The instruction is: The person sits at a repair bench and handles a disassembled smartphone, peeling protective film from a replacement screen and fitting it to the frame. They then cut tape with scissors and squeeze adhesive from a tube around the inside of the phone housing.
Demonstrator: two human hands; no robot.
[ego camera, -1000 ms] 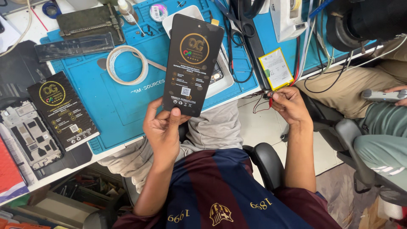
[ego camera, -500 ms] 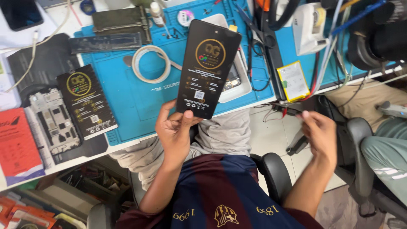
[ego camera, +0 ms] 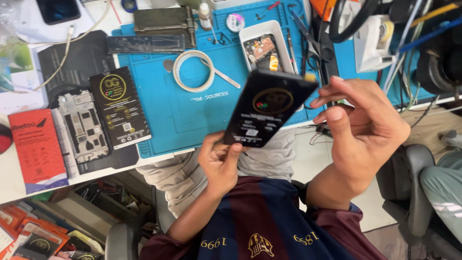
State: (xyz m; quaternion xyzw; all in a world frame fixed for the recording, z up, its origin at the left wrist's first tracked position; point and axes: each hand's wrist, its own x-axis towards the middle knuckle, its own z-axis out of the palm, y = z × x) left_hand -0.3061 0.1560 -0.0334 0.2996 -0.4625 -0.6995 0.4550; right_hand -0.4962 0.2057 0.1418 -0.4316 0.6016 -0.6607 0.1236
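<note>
Near the middle of the frame, the left hand [ego camera: 220, 161] holds a flat black rectangular panel [ego camera: 267, 109] by its lower end, thumb and fingers pinched on the bottom edge. The panel is glossy, tilted, slightly blurred, and bears a round gold emblem and a small white label. It hangs above the front edge of the bench [ego camera: 14, 183], over the lap. To its right, the right hand [ego camera: 362, 126] is raised with its grip wide, fingers spread and curled, fingertips just beside the panel's upper right corner; whether they touch it cannot be told.

Behind lies a blue rubbery work mat [ego camera: 187, 115]. On it sit a ring of white tape [ego camera: 193, 71], thin metal tweezers [ego camera: 222, 76] and a white plastic tray [ego camera: 267, 45] with a bare circuit board inside. At the mat's left edge lies a second black panel [ego camera: 120, 107] with the same gold emblem, beside a grey metal phone frame [ego camera: 83, 126]. Far left lies a red flat box [ego camera: 37, 149].
</note>
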